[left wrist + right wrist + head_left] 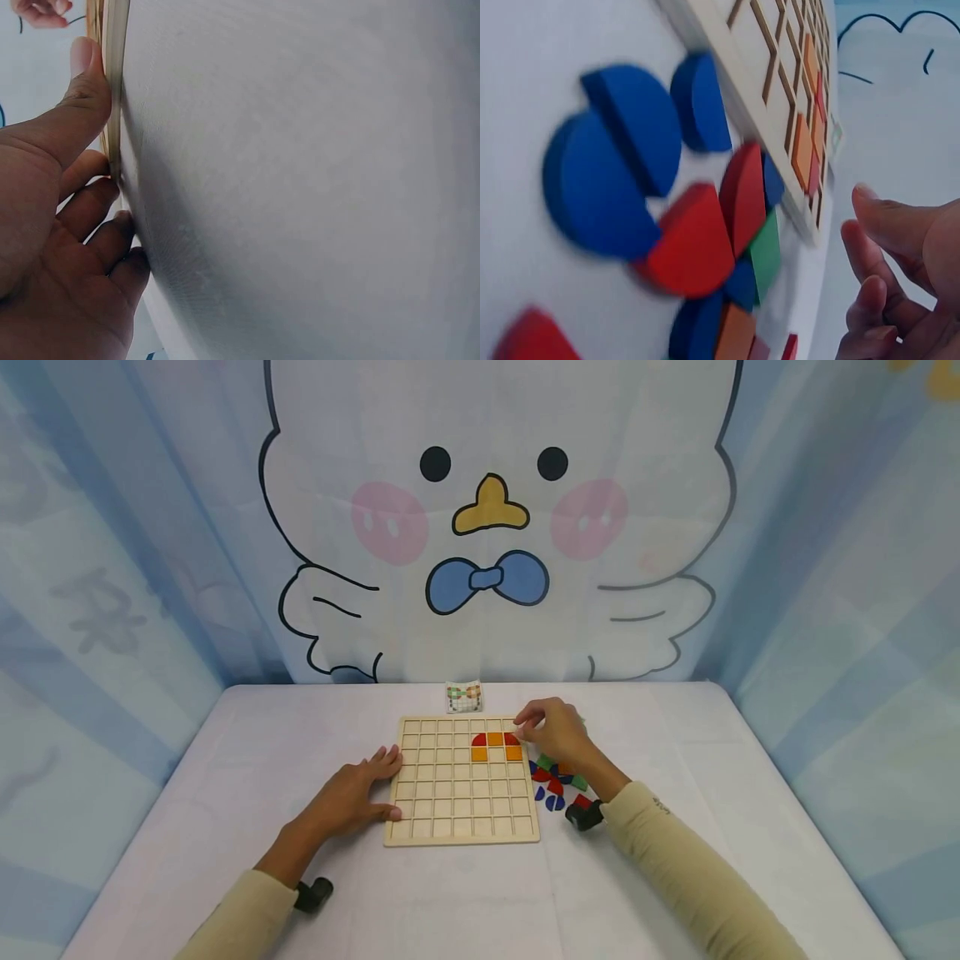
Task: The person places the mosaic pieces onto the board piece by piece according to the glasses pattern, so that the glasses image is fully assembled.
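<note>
A wooden grid board (442, 783) lies on the table, with several red and orange pieces (495, 739) in cells near its upper right. My left hand (351, 795) rests against the board's left edge, thumb and fingers spread along it; the left wrist view shows the fingertips (124, 217) touching the rim and tablecloth. Over the upper right corner of the board hovers my right hand (553, 731), close to a red quarter-round piece. In the right wrist view its thumb and forefinger stand slightly apart, with nothing visible between them.
Loose blue, red, green and orange blocks (694, 244) lie in a pile beside the board's right edge, under the right forearm. A small pattern card (463, 697) lies behind the board. A printed curtain (487, 635) hangs at the table's back edge.
</note>
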Demonstrator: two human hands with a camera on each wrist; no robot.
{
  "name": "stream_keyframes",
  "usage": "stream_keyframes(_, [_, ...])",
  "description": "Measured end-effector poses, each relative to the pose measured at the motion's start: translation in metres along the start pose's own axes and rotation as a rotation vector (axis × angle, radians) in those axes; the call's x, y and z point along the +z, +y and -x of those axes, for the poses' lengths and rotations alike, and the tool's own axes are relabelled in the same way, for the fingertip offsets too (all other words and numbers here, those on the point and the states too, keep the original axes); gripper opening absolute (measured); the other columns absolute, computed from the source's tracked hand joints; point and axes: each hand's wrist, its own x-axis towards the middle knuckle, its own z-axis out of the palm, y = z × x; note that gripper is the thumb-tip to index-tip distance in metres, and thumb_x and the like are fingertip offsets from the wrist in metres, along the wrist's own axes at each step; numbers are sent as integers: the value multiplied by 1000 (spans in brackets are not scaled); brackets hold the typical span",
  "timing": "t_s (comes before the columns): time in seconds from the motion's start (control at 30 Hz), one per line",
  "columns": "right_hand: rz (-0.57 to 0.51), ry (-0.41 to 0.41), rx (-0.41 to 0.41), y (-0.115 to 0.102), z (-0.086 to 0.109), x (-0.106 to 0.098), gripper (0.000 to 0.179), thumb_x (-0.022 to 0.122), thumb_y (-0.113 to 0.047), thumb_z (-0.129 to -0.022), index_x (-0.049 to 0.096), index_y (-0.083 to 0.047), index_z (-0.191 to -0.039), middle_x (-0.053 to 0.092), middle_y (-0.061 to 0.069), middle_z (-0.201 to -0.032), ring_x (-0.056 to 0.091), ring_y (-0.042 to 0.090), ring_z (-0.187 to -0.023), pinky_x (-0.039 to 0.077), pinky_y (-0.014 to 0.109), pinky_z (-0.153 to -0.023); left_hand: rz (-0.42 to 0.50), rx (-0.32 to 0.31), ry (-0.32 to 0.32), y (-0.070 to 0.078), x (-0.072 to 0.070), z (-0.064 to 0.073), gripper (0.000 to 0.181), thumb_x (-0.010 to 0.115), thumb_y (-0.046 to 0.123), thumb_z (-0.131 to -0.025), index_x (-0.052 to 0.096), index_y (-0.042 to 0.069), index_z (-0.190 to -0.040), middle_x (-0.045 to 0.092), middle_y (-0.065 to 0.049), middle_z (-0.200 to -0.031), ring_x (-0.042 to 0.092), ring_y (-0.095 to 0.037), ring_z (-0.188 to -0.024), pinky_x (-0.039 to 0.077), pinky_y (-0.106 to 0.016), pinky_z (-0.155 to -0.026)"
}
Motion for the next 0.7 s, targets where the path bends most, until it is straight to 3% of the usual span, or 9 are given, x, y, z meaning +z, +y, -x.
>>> stream_keyframes(0.33, [29,74,55,20,-2,-28,16,79,-21,-98,79,-16,-113,72,6,-101,62,27,-94,60,36,-81,1,9,2,-1,0,-1,96,89,37,-84,42,7,-162,31,-10,-173,29,-36,-162,25,-63,-131])
stream_keyframes(0.7, [61,113,122,46,-11,-40,17,78,-21,-99,77,-14,-114,73,12,-117,64,32,-104,62,44,-89,0,6,-7,-1,0,0,97,88,38,-84,40,8,-163,30,-10,-174,28,-37,-163,25,-67,-130])
